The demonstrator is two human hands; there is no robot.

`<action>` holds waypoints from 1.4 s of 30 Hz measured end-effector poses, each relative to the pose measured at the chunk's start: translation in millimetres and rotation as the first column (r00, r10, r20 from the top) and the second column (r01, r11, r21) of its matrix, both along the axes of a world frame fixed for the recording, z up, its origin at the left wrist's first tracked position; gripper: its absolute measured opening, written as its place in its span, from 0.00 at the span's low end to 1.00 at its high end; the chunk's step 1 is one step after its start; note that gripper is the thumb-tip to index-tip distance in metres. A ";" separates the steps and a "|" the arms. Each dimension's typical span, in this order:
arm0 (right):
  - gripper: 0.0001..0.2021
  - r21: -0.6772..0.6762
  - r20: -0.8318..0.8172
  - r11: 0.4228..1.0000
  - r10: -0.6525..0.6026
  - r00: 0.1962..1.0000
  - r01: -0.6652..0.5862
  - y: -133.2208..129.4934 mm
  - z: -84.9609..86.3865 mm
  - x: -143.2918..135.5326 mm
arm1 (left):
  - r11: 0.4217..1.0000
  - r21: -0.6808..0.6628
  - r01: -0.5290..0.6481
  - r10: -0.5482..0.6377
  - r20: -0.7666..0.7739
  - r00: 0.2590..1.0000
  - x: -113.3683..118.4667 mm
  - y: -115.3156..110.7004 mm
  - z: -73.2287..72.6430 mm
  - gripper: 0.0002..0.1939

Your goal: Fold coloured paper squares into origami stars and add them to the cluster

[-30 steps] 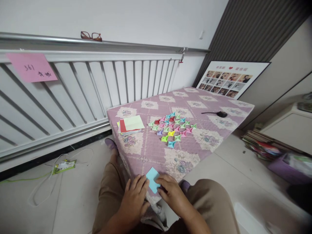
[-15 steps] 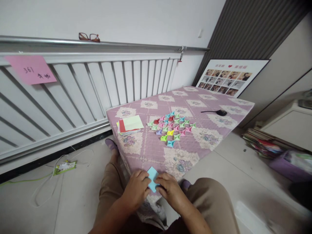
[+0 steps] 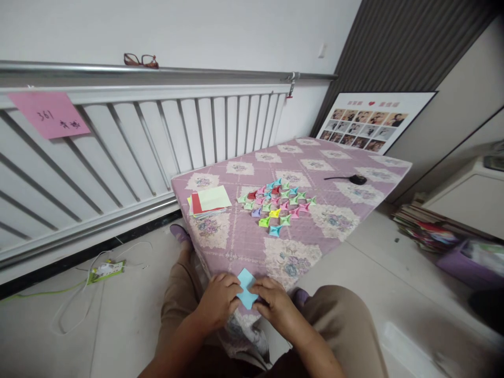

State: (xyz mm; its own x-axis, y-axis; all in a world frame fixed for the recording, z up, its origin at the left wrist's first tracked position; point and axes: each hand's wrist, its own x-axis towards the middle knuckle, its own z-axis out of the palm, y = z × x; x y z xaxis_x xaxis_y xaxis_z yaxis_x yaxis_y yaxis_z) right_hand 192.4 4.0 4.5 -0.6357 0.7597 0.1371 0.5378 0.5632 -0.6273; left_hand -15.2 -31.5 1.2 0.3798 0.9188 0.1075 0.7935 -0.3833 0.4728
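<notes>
A light blue sheet of paper (image 3: 247,287), diamond-shaped as I see it, is at the near corner of the table between my hands. My left hand (image 3: 220,299) grips its left side with bent fingers. On the right side, my right hand (image 3: 273,302) pinches the paper between thumb and fingers. Beyond them, several small folded paper shapes (image 3: 275,212) in green, pink, red, blue, yellow and purple stand in slanting rows. A stack of coloured paper sheets (image 3: 214,198), pale green and red on top, lies to their left.
The table wears a purple floral tablecloth (image 3: 244,247). A black ladle-like object (image 3: 356,179) lies at the far right, near a leaning photo board (image 3: 360,123). A white radiator (image 3: 157,147) runs along the left. A power strip (image 3: 106,271) with cables sits on the floor.
Both hands keep hold of the blue paper in nearly the same place. Slightly more of its lower part shows between the fingers now. The view has shifted a little.
</notes>
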 end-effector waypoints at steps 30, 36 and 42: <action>0.10 -0.034 -0.091 0.999 0.034 0.995 -0.037 5.6 0.1 2.8 | 0.999 0.033 -0.021 0.014 0.184 0.983 -5.9 4.9 -10.6 0.09; 0.09 -0.067 -0.110 0.997 0.027 0.994 -0.034 5.3 2.7 1.8 | 0.999 0.029 -0.012 0.007 0.194 0.981 -6.4 4.4 -9.9 0.10; 0.10 -0.086 -0.147 0.996 0.019 0.989 -0.032 3.1 4.9 2.0 | 0.999 0.019 -0.037 0.033 0.181 0.983 -4.6 5.9 -9.4 0.09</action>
